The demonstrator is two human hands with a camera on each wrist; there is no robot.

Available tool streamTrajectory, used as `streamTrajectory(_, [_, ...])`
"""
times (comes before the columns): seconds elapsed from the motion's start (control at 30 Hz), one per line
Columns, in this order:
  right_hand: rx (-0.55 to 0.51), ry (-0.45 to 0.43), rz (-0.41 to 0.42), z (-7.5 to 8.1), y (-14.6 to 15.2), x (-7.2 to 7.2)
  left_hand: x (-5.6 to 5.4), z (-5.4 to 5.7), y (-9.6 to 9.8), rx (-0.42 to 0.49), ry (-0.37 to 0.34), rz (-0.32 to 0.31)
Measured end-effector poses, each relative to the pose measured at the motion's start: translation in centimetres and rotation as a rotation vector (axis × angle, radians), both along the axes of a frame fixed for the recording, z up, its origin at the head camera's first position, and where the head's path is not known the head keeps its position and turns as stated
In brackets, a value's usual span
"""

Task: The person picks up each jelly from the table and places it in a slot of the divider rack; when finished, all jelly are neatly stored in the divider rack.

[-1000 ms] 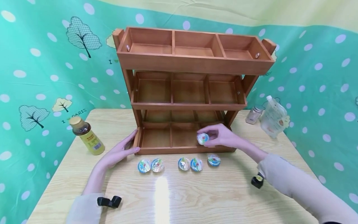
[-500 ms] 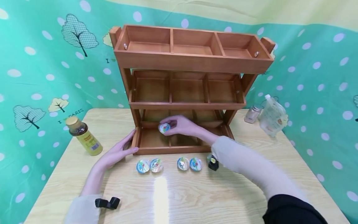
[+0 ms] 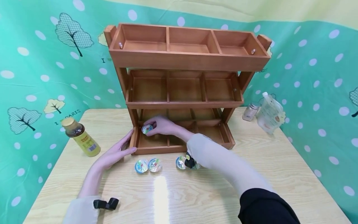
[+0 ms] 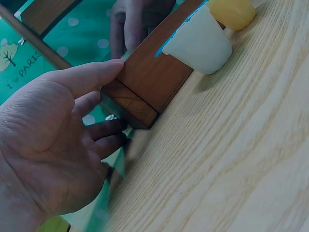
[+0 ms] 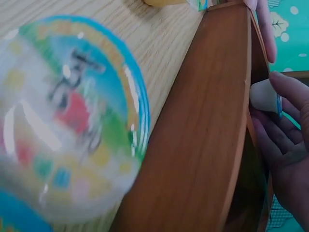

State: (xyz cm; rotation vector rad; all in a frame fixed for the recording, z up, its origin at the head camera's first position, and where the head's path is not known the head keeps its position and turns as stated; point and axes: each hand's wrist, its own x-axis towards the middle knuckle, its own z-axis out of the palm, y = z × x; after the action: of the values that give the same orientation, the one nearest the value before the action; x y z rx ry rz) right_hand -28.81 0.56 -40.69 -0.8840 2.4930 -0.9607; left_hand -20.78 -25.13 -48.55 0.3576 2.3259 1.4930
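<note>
In the head view my right hand (image 3: 163, 126) pinches a small jelly cup (image 3: 147, 128) with a printed lid, over the left compartment of the rack's bottom tray (image 3: 156, 151). The right wrist view shows this cup's white side (image 5: 264, 95) between thumb and fingers. My left hand (image 3: 114, 154) touches the left end of that tray, fingers fairly straight and spread; the left wrist view shows its thumb at the front corner. Two jelly cups, one blue-rimmed (image 3: 141, 166) and one clear-rimmed (image 3: 154, 165), lie before the tray. Another cup (image 3: 180, 162) sits rightward; my right sleeve partly hides its neighbour.
The brown wooden rack (image 3: 187, 60) has three tiers, each split into three compartments. At left stands a yellow-labelled bottle (image 3: 85, 140). A shaker jar (image 3: 250, 112) and a clear spouted pouch (image 3: 270, 114) stand back right. A patterned green cloth (image 3: 316, 93) hangs behind.
My right hand has carried the jelly cup leftward, from the bottom tray's right side to its left compartment. My left hand stays at the tray's end. The right sleeve now covers the rightmost cup.
</note>
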Motion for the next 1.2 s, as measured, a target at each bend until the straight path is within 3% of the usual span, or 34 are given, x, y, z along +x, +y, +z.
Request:
streamTrajectory(0.1, [0.042,0.004,0.012,-2.5,-1.4,-1.9,0.3,-0.1,-0.1,-0.019,-0.008,-0.001])
streamTrajectory(0.33, [0.069,0.032,0.037,-4.1,-2.0,-2.6,0.6,0.0,-0.2,0.005,-0.041,0.011])
streamTrajectory(0.5, [0.080,0.057,0.049,-3.9,-1.8,-2.4,0.4,0.2,0.0,0.000,-0.031,0.009])
streamTrajectory(0.8, [0.039,0.027,0.071,-2.8,0.0,-2.4,-0.1,0.0,0.3,0.033,-0.014,0.003])
streamTrajectory(1.03, [-0.011,0.071,0.001,-1.0,3.3,-1.5,-0.2,-0.1,0.2,0.052,-0.019,0.000])
streamTrajectory(1.2, [-0.131,0.063,-0.015,-0.1,6.4,-0.5,-0.2,-0.1,0.1,0.035,-0.020,0.002])
